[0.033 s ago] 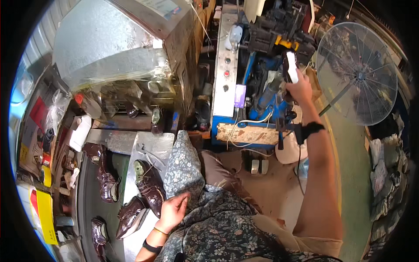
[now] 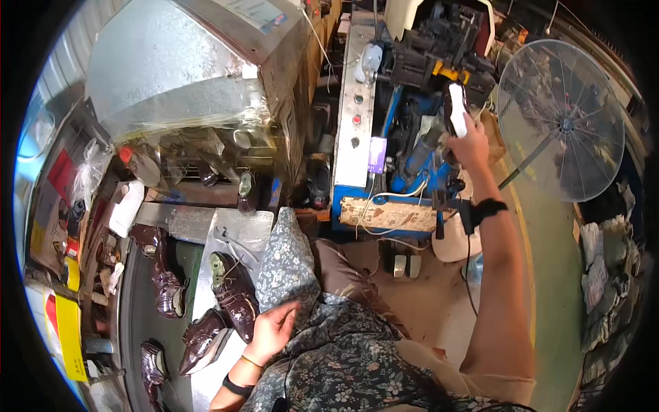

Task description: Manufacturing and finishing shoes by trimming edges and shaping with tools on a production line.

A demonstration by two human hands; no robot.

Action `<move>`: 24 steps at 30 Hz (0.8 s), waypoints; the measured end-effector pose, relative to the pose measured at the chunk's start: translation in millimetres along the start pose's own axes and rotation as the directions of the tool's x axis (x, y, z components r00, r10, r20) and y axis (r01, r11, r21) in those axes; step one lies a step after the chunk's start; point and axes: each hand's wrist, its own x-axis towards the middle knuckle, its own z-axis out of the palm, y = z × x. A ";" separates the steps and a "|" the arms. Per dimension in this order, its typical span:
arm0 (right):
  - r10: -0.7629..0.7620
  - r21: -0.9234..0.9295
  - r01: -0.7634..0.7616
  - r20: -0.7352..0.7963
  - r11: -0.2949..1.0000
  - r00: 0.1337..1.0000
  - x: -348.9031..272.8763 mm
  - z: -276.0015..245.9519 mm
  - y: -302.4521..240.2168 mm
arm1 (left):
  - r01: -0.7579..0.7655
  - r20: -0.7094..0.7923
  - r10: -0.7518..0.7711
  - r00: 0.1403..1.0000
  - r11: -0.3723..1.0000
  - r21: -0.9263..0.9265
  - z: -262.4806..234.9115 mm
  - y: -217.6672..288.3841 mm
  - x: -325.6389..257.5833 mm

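Note:
A dark brown shoe (image 2: 449,118) with a white sole is gripped in my right hand (image 2: 472,143), held up under the black head of a machine (image 2: 439,51). The sole faces right, and its far end comes close to a yellow part of the machine. Over my lap, my left hand (image 2: 273,328) has its fingers curled together against the flowered apron (image 2: 292,261); whatever might be in them is hidden. Just left of that hand, a glossy brown laced shoe (image 2: 237,296) and another brown shoe (image 2: 204,341) lie on a metal sheet (image 2: 206,275).
Further left, more brown shoes (image 2: 168,281) lie on a dark belt (image 2: 137,302). A big metal hood (image 2: 178,69) stands at the upper left. Beside the machine is a panel with buttons (image 2: 355,103). A round caged fan (image 2: 566,123) stands at the right, and pedals (image 2: 407,266) sit below.
The view has shifted very slightly. My right hand and its shoe stay at the machine, and my left hand keeps its place over my lap.

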 end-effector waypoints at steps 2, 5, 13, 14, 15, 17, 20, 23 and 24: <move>-0.143 0.060 0.153 -0.138 0.986 0.980 -31.3 -2.9 -18.5 | 0.109 0.047 -0.102 0.994 0.975 -0.196 -1.3 13.0 4.5; -0.216 0.319 0.290 -0.248 0.902 0.945 -103.2 -15.3 -87.6 | 0.019 0.012 -0.016 1.000 0.956 -0.292 -5.7 24.2 29.8; -0.805 0.956 0.232 0.009 0.182 0.593 -285.9 -67.2 -249.2 | -0.033 0.015 -0.202 0.979 -0.231 -0.972 -29.2 -20.4 77.2; -0.758 0.989 0.077 0.045 0.126 0.651 -288.2 -51.0 -255.5 | 0.072 0.100 -0.205 0.974 -0.138 -0.988 -27.7 -28.8 63.6; -0.710 0.995 -0.076 0.098 0.062 0.697 -290.7 -27.9 -263.5 | 0.180 0.187 -0.213 0.959 -0.052 -0.982 -23.1 -34.8 53.4; -0.662 0.806 -0.556 0.306 -0.203 0.685 -290.4 2.1 -286.9 | 0.275 0.302 -0.176 0.937 -0.165 -0.947 13.9 -69.0 40.9; -0.908 0.553 -0.827 0.286 -0.104 0.306 -294.4 7.5 -303.2 | 0.313 0.295 -0.319 0.901 0.004 -0.950 36.1 -68.6 33.6; -0.908 0.426 -0.899 0.329 -0.103 0.260 -290.6 17.6 -312.8 | 0.351 0.370 -0.275 0.888 -0.118 -0.929 23.4 -74.1 47.4; -0.896 0.452 -0.883 0.329 -0.128 0.298 -292.9 20.2 -312.0 | 0.397 0.416 -0.224 0.881 -0.127 -0.909 17.6 -73.1 48.3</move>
